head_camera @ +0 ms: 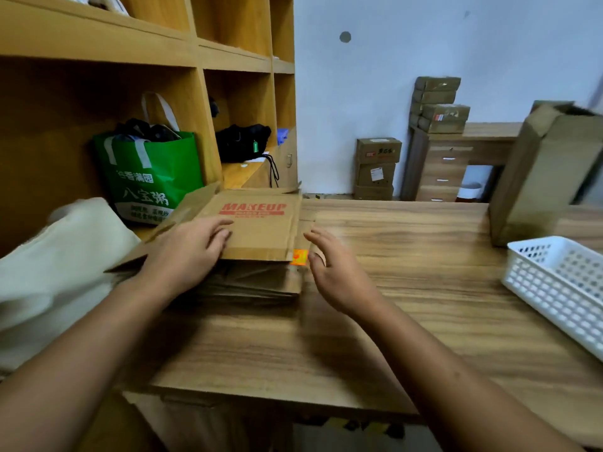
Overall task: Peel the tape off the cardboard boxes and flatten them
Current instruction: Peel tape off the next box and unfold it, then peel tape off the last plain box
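1. Cardboard box: flattened, brown, red "MAKEUP" print, atop a flat stack at the counter left edge.
2. Left hand: fingers straight, resting on it.
3. Right hand: spread, beside its right edge.

The surface is wood-grain laminate, brown streaked, with a soft sheen. The flattened boxes on it are matt brown cardboard, the top one printed in red, with a glossy orange sticker at its corner. The upright box is the same dull cardboard. The basket is white perforated plastic, smooth. The shelf unit is matt yellowish wood. The green bag looks like non-woven cloth.
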Action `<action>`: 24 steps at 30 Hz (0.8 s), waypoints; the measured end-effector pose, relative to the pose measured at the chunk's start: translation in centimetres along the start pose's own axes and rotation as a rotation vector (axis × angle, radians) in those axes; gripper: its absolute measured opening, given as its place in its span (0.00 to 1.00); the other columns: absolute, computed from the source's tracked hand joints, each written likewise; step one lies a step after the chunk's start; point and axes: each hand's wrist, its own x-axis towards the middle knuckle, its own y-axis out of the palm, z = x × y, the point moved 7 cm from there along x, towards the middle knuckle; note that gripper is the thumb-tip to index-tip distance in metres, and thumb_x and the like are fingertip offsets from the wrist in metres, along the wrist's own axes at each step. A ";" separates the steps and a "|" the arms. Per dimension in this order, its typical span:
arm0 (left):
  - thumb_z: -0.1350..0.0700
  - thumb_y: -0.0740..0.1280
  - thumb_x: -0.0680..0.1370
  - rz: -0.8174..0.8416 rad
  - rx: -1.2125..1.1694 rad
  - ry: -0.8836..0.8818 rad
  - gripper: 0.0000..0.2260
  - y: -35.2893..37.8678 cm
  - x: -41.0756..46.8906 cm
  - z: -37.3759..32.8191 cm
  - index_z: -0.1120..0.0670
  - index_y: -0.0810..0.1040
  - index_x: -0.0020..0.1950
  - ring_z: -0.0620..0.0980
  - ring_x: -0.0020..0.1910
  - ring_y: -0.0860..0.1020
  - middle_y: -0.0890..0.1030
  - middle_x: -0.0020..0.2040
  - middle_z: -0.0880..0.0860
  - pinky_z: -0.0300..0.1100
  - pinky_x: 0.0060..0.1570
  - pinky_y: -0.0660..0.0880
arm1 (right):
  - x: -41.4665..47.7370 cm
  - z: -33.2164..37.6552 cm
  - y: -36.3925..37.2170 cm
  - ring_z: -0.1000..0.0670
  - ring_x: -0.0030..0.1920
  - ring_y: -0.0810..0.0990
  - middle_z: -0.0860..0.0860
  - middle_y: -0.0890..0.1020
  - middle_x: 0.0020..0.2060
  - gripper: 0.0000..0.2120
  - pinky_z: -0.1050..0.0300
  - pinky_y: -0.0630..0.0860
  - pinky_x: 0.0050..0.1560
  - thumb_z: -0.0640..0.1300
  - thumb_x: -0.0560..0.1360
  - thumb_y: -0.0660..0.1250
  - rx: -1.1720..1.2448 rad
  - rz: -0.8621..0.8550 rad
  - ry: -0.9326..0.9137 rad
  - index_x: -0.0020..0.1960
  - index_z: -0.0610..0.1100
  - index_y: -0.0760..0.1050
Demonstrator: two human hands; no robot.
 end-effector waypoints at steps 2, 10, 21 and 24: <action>0.47 0.61 0.83 -0.046 -0.118 0.121 0.15 0.1 -2.3 -3.9 0.43 0.75 0.69 0.51 0.65 0.75 0.78 0.67 0.47 0.48 0.59 0.73 | -3.0 -2.3 -1.8 0.53 0.75 0.65 0.49 0.71 0.74 0.21 0.77 0.50 0.67 0.39 0.83 0.61 -0.018 -0.010 0.032 0.75 0.44 0.69; 0.37 0.52 0.80 0.224 -0.301 0.446 0.23 9.5 -10.8 -17.0 0.38 0.71 0.73 0.35 0.74 0.61 0.67 0.74 0.36 0.40 0.73 0.62 | -15.2 -11.7 -8.7 0.57 0.68 0.72 0.57 0.72 0.67 0.18 0.63 0.65 0.71 0.46 0.83 0.63 -0.145 -0.094 0.212 0.73 0.50 0.72; 0.35 0.56 0.79 0.380 -0.283 0.381 0.21 14.8 -11.4 -18.3 0.33 0.67 0.73 0.31 0.73 0.58 0.62 0.74 0.30 0.35 0.73 0.56 | -18.3 -10.8 -16.6 0.64 0.59 0.73 0.58 0.75 0.61 0.19 0.63 0.70 0.66 0.43 0.80 0.66 -0.125 -0.152 0.138 0.70 0.51 0.74; 0.27 0.49 0.74 0.354 -0.311 0.375 0.26 15.0 -11.2 -17.6 0.29 0.68 0.69 0.30 0.73 0.60 0.63 0.72 0.27 0.37 0.73 0.59 | -14.3 -9.7 -24.1 0.57 0.54 0.78 0.52 0.76 0.62 0.21 0.55 0.77 0.62 0.40 0.78 0.67 -0.125 -0.390 0.112 0.71 0.48 0.74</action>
